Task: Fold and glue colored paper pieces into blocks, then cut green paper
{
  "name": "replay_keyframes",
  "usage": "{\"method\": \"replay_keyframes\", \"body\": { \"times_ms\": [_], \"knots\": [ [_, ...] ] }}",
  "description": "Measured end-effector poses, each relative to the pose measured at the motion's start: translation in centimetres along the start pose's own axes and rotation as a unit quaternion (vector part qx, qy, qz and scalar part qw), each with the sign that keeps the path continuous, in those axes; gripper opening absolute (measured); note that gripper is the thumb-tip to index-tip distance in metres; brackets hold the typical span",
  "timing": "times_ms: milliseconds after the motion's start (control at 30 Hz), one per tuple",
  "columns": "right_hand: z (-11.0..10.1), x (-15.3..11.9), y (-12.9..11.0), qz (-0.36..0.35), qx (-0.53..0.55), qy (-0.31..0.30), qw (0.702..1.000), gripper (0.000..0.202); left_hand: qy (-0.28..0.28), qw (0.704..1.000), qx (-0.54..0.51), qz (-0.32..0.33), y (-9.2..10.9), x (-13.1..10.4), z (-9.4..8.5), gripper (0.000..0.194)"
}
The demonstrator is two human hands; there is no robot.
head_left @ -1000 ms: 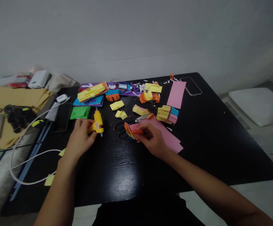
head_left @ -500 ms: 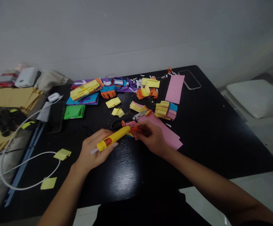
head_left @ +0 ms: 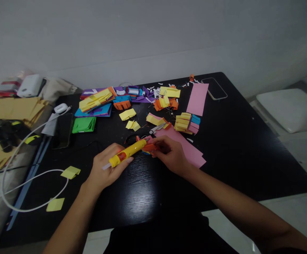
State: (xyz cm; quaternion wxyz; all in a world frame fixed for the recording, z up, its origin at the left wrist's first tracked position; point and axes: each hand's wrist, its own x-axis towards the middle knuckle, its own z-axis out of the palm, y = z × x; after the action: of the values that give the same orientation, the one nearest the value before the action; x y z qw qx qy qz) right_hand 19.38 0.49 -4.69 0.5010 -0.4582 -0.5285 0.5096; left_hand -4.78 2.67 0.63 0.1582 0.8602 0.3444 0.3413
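The left hand (head_left: 104, 169) is closed around the yellow glue gun (head_left: 128, 153), which a second ago pointed toward the wall beside the green paper stack (head_left: 84, 125); it has since swung across the desk (head_left: 222, 151), and its nozzle now meets the folded orange paper piece (head_left: 150, 147), or comes very near it; contact cannot be told. Half a second ago the gun was already almost in this pose. The right hand (head_left: 170, 155) has kept nearly the same place throughout, pinching the orange piece between thumb and fingers, just left of the pink sheets (head_left: 190, 151) and near the scissors (head_left: 157, 129). Two yellow paper pieces (head_left: 71, 172) by the white cable (head_left: 34, 210), partly hidden behind the left forearm a second ago, now show fully. The yellow-and-pink paper bundle (head_left: 183, 123) still lies beyond the pink sheets.
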Motion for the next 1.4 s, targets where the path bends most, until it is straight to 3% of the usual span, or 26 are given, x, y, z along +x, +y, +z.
{"method": "replay_keyframes", "body": {
  "times_ms": [367, 700, 867, 1100, 1267, 1400],
  "knots": [
    [0.0, 0.3, 0.2, 0.004, 0.029, 0.019, 0.999, 0.024, 0.005, 1.000, 0.018, 0.000, 0.0, 0.1, -0.2, 0.015],
    [-0.1, 0.4, 0.3, -0.009, 0.035, 0.039, 0.999, 0.023, 0.024, 0.999, 0.039, -0.009, -0.2, 0.0, -0.3, 0.007],
    [-0.1, 0.6, 0.2, -0.003, 0.053, 0.046, 0.998, 0.027, 0.035, 0.994, 0.075, -0.074, -2.2, -0.5, -1.2, 0.009],
    [0.0, 0.8, -0.4, 0.018, 0.072, 0.027, 0.997, 0.031, -0.102, 0.937, 0.219, -0.252, -6.6, -2.0, -1.7, 0.036],
    [0.1, 0.9, -0.3, 0.030, 0.100, 0.023, 0.994, 0.047, -0.098, 0.930, 0.201, -0.293, -7.5, -2.3, -1.1, 0.038],
    [0.2, 0.8, -0.4, 0.049, 0.122, 0.002, 0.991, 0.049, -0.087, 0.924, 0.209, -0.309, -7.0, -2.0, -1.4, 0.042]
  ]
}}
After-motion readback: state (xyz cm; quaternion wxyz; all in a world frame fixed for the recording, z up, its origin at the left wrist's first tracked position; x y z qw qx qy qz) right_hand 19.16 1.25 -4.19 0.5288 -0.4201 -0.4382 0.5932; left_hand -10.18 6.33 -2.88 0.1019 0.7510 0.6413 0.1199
